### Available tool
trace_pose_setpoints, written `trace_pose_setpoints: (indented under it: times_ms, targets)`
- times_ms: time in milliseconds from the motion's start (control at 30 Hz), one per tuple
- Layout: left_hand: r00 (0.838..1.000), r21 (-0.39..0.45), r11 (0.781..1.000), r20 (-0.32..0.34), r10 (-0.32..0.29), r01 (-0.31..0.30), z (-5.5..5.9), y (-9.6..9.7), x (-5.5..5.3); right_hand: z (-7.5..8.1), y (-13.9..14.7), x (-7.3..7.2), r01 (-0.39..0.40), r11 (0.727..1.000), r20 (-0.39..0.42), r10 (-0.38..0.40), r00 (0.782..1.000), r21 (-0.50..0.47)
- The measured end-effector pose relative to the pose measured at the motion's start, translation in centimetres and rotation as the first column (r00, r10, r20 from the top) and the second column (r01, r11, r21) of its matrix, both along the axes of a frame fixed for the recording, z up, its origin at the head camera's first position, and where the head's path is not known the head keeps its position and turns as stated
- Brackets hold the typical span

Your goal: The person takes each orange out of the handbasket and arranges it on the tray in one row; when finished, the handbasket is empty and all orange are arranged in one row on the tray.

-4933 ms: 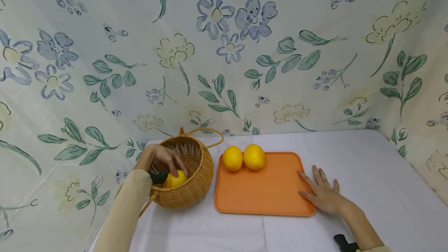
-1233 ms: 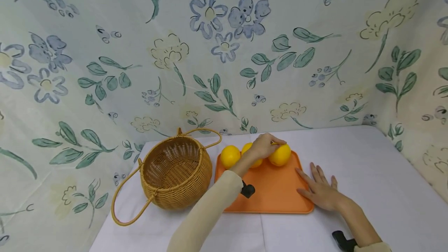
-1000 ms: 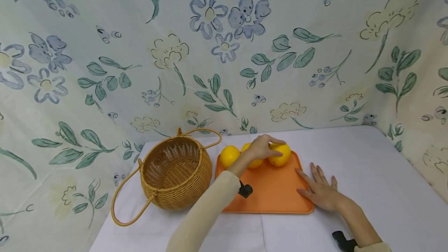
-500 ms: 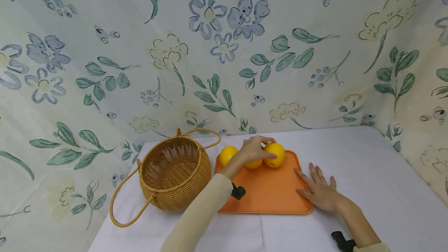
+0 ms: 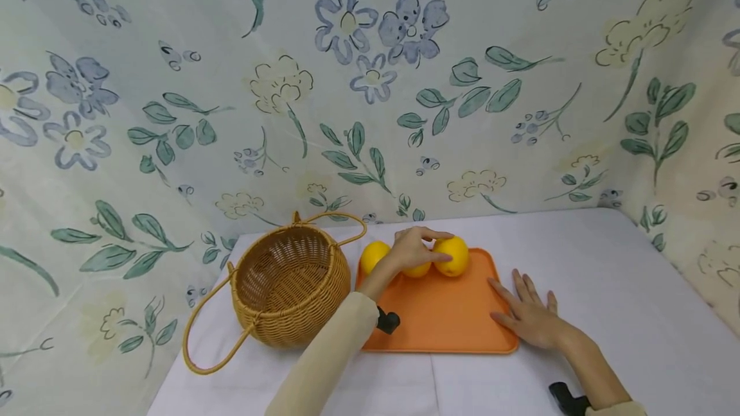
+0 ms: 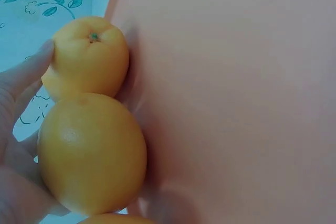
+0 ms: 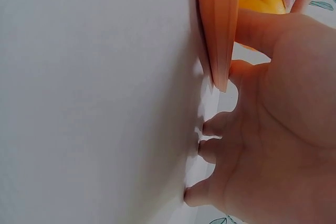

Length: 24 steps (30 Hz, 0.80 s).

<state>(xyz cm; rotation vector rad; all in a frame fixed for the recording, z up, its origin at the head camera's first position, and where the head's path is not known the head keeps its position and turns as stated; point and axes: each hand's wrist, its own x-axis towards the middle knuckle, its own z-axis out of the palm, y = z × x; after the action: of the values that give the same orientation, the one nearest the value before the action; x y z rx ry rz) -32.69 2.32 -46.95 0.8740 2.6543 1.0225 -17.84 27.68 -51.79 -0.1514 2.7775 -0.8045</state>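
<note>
Three oranges stand in a row along the back of an orange tray (image 5: 445,320). My left hand (image 5: 410,250) reaches over the row and holds the right-hand orange (image 5: 455,259) between thumb and fingers. That orange touches the middle orange (image 5: 417,271), partly hidden below my hand; the left orange (image 5: 373,254) is partly behind my wrist. In the left wrist view, a fingertip lies against the stem-end orange (image 6: 92,59), and the nearer orange (image 6: 92,153) abuts it. My right hand (image 5: 533,321) lies with spread fingers at the tray's right edge, thumb and forefinger on the rim.
A wicker basket (image 5: 303,323) with nothing inside stands left of the tray, one handle (image 5: 193,361) lowered toward the front and another up at the back. A white cloth (image 5: 624,287) covers the table. A flowered curtain (image 5: 370,127) hangs behind.
An orange has gone from the basket to the tray in my left hand. Over the last second my hand has drawn it left against the middle orange. My right hand has stayed put.
</note>
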Motion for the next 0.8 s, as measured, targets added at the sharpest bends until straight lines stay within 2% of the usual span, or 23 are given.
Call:
trace_pose_setpoints:
  times_ms: [100, 200, 267, 333, 433, 533, 700, 800]
  targets:
    - [0.998, 0.022, 0.998, -0.004, 0.059, -0.059, -0.2, -0.3, 0.2, -0.1, -0.1, 0.0, -0.001, 1.0, 0.003, 0.001, 1.0, 0.001]
    - [0.996, 0.033, 0.996, -0.016, 0.086, -0.086, -0.3, -0.6, 0.3, -0.1, 0.0, -0.1, -0.002, 1.0, 0.008, 0.002, 1.0, 0.001]
    - [0.995, 0.007, 0.996, -0.047, 0.089, -0.089, -0.3, -0.6, 0.4, -0.1, 0.0, -0.1, -0.001, 1.0, 0.01, 0.001, 1.0, 0.001]
    - [0.993, -0.033, 0.997, -0.094, 0.067, -0.07, -0.2, -0.4, 0.6, -0.2, 0.1, -0.1, -0.002, 1.0, 0.013, 0.002, 1.0, 0.005]
    - [0.986, -0.103, 0.995, -0.169, -0.005, -0.013, -0.2, 0.1, 0.9, -0.2, 0.2, -0.1, -0.003, 1.0, 0.016, 0.002, 1.0, 0.007]
    - [0.978, -0.132, 0.991, -0.203, -0.039, 0.012, -0.3, 0.4, 1.1, -0.2, 0.2, -0.1, -0.003, 1.0, 0.016, 0.003, 1.0, 0.002]
    - [0.983, -0.094, 0.994, -0.18, 0.037, -0.054, -0.8, -0.1, 1.0, -0.3, 0.1, -0.1, -0.003, 1.0, 0.0, 0.003, 1.0, -0.005]
    - [0.985, -0.072, 0.995, -0.16, 0.056, -0.068, -0.9, -0.6, 0.9, -0.2, 0.1, -0.1, -0.002, 1.0, -0.005, 0.001, 1.0, -0.008]
